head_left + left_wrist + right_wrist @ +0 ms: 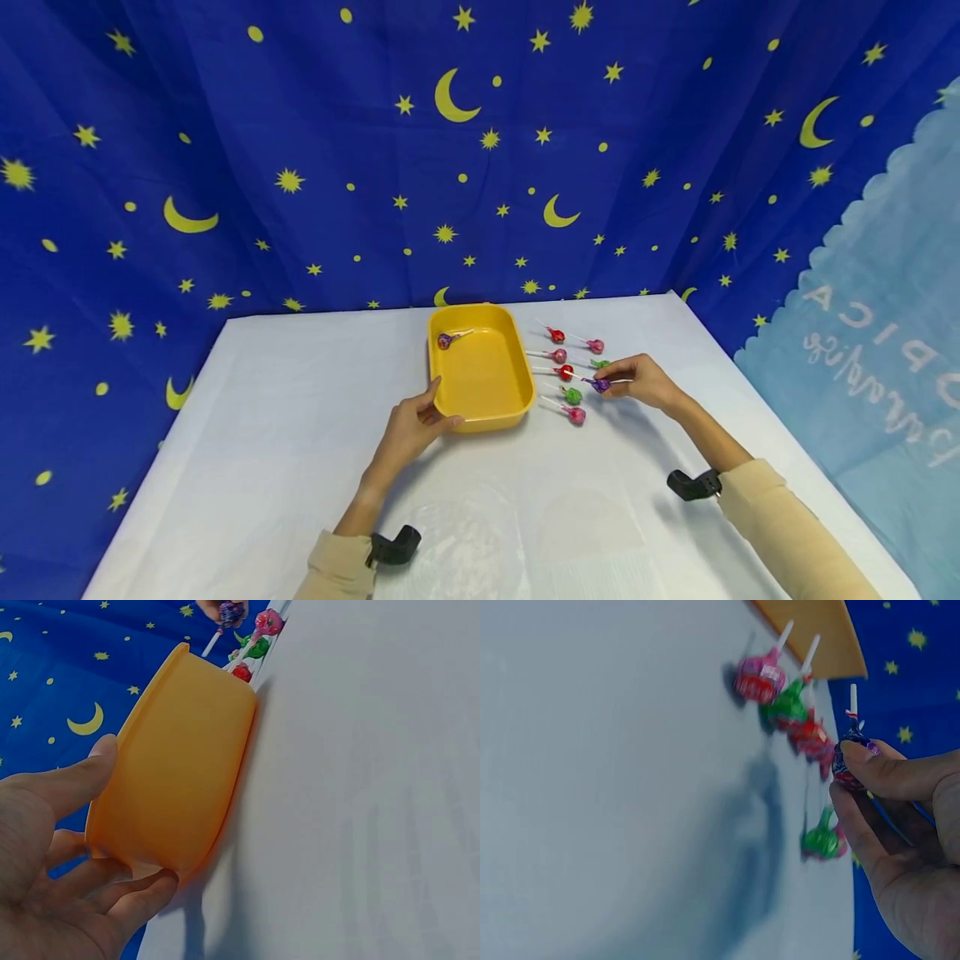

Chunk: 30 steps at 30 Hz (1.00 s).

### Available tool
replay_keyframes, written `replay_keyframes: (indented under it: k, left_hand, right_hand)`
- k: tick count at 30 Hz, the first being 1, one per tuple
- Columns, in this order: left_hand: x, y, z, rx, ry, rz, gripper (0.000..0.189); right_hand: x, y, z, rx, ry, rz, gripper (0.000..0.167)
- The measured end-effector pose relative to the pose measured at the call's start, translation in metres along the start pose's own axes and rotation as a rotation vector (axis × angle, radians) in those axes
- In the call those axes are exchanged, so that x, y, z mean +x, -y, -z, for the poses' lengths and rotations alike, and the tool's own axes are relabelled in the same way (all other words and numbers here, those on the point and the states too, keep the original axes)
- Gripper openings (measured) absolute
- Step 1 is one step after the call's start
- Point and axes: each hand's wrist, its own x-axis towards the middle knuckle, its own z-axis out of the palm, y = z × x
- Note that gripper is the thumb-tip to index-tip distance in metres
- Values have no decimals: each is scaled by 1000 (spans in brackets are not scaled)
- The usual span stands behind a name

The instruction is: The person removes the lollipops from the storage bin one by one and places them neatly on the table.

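A yellow plastic tray stands on the white table, with one purple-wrapped lollipop inside near its far left corner. My left hand grips the tray's near left corner; in the left wrist view the thumb lies at the rim and the fingers bend near the base. Right of the tray, my right hand pinches another purple lollipop by its wrapped head between thumb and fingers, raised off the table. Its white stick points toward the tray in the head view.
Several lollipops lie between the tray and my right hand: a pink one, a green one and a red one among them. A blue star-and-moon curtain hangs behind the white table. A lighter blue cloth hangs at right.
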Motion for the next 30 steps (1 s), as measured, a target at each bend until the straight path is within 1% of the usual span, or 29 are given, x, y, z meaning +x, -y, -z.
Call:
replay_keyframes:
  k: [6,12,16,21,30]
  left_hand:
    - [0,0,0,-3,-1,3,74]
    - [0,-1,-1,0,-1,4,74]
    - [-1,-2,-1,5,-1,2,74]
    - [-1,-2,0,2,2,14,74]
    - [0,-1,0,-2,3,24,74]
  right_hand:
    - [-4,-17,5,-53,-36,-43,31]
    - [-6,-29,7,-75,-53,-53,31]
    - [-5,-33,7,-79,-66,-54,32]
    - [-4,-37,8,-76,-64,-48,32]
    - [0,-40,7,-94,-71,-76,32]
